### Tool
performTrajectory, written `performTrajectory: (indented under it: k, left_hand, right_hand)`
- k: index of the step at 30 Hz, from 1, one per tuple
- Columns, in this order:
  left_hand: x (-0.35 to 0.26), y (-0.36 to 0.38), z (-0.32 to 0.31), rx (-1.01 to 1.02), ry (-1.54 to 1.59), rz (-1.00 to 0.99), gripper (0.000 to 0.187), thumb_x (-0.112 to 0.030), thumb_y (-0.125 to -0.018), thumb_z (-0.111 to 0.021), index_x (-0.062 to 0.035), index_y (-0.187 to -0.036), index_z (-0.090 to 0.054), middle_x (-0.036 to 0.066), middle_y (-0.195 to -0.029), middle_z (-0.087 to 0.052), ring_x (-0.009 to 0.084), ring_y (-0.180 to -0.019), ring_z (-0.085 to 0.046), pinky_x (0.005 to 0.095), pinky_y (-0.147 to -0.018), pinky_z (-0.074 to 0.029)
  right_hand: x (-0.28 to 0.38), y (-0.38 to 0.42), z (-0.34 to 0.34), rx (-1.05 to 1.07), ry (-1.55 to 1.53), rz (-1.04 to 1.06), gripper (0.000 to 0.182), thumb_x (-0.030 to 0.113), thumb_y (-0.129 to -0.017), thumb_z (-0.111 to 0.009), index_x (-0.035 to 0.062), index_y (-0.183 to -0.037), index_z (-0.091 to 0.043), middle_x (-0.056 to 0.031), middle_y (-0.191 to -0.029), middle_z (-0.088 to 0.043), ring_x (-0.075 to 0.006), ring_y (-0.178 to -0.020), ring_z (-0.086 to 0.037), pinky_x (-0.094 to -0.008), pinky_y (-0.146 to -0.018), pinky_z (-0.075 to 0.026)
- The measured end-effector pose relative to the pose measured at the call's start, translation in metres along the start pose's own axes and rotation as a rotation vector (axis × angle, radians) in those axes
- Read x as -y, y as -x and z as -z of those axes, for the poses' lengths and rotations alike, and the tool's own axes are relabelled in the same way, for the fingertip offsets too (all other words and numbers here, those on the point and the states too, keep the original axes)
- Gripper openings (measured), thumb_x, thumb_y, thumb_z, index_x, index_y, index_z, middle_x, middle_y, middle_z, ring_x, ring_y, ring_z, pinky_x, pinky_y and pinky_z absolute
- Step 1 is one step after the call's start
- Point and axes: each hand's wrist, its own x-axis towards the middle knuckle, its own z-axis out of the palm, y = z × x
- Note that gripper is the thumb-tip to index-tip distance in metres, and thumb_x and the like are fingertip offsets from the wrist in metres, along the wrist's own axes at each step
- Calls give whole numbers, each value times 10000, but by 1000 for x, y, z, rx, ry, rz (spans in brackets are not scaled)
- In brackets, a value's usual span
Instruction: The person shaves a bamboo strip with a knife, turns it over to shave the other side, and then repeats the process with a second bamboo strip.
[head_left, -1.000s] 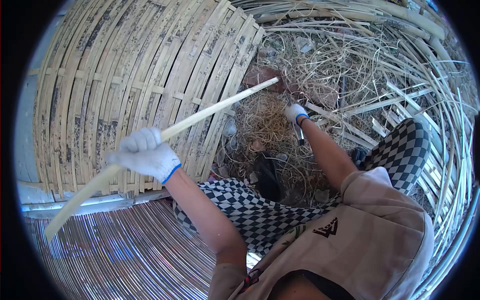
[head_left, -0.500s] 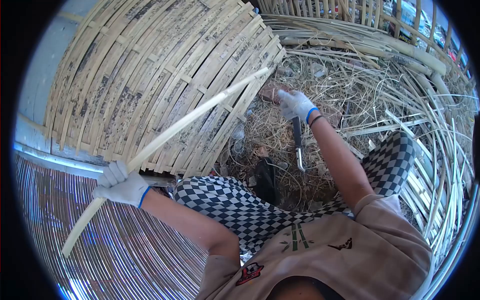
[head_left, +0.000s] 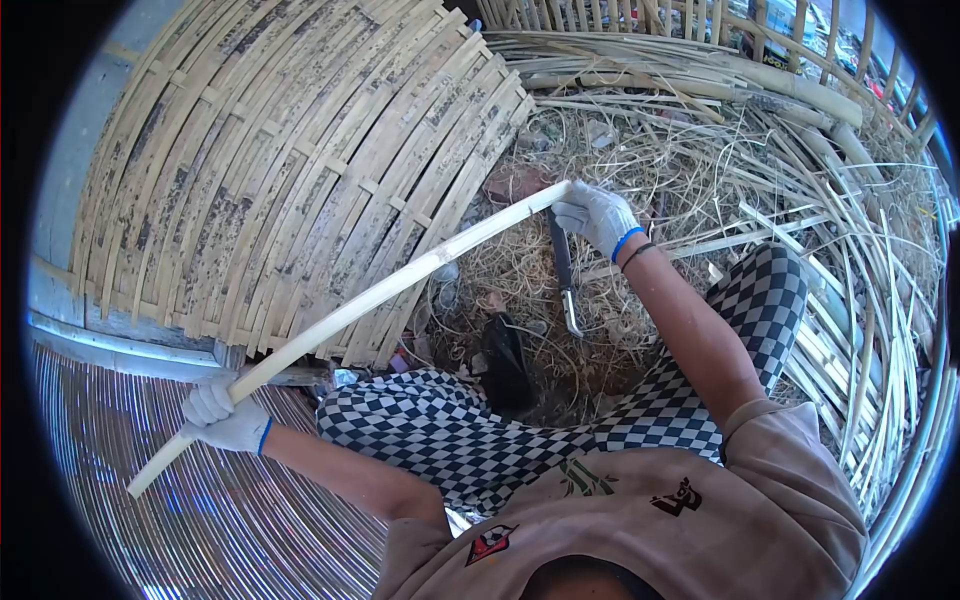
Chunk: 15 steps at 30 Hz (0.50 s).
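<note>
A long pale bamboo strip [head_left: 400,282] runs diagonally between my gloved hands. My left hand [head_left: 225,415], in a white glove, is closed around it near the lower-left end, with a short piece sticking out beyond the fist. At the strip's far upper-right end, my right hand [head_left: 598,215] pinches the tip, fingers bent over it. Just below that hand lies a knife [head_left: 563,265] with a dark handle and a metal blade, its upper handle end partly covered by the fingers.
A large woven bamboo panel [head_left: 290,170] fills the upper left. Beneath my left arm spreads a slatted surface [head_left: 130,420]. Shavings [head_left: 660,190] litter the ground, with bundled bamboo strips [head_left: 840,350] along the right. A reddish brick [head_left: 515,185] and a dark object [head_left: 505,365] lie between.
My right hand has come onto the strip's far end, which was free before. That end has swung lower, away from the woven panel. The left hand keeps its hold.
</note>
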Motion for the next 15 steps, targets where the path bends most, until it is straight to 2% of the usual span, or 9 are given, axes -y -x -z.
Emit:
performTrajectory:
  k: [4,5,8,10,15]
  left_hand:
    - [-17,3,2,-99,-91,-82,598,-583,-1032,-463,-221,-591,-284,-89,-512,-205,61,-412,-173,253,-378,-172]
    - [-20,4,5,-35,2,-28,563,-536,-1006,-541,-209,-594,-341,-89,-510,-241,70,-410,-214,252,-390,-190]
    - [-21,3,1,-76,-9,-67,582,-553,-1023,-508,-206,-585,-347,-94,-491,-248,47,-383,-222,229,-359,-205]
    - [-24,0,2,-98,-2,-94,574,-532,-1018,-533,-205,-582,-352,-97,-485,-254,45,-370,-223,225,-350,-213]
    - [-28,-5,11,-130,-34,-116,560,-504,-1016,-552,-204,-585,-357,-100,-473,-247,44,-351,-218,220,-337,-217]
  right_hand:
    - [-9,5,5,-11,-77,-57,251,174,-1062,-530,-27,-1186,-613,-164,-1056,-712,-264,-909,-733,-376,-775,-641]
    - [-8,8,5,6,-95,-53,245,166,-1062,-527,-30,-1183,-611,-167,-1053,-713,-262,-906,-734,-370,-777,-642]
    - [-8,14,4,19,-147,-62,231,147,-1063,-519,-37,-1176,-603,-177,-1045,-716,-259,-895,-737,-354,-782,-647]
    - [-6,19,-1,-23,-169,-84,225,137,-1065,-512,-40,-1173,-599,-185,-1041,-717,-260,-889,-738,-348,-785,-650]
    - [-6,21,0,24,-245,-35,209,133,-1072,-490,-37,-1151,-582,-200,-1039,-710,-275,-886,-737,-354,-787,-653]
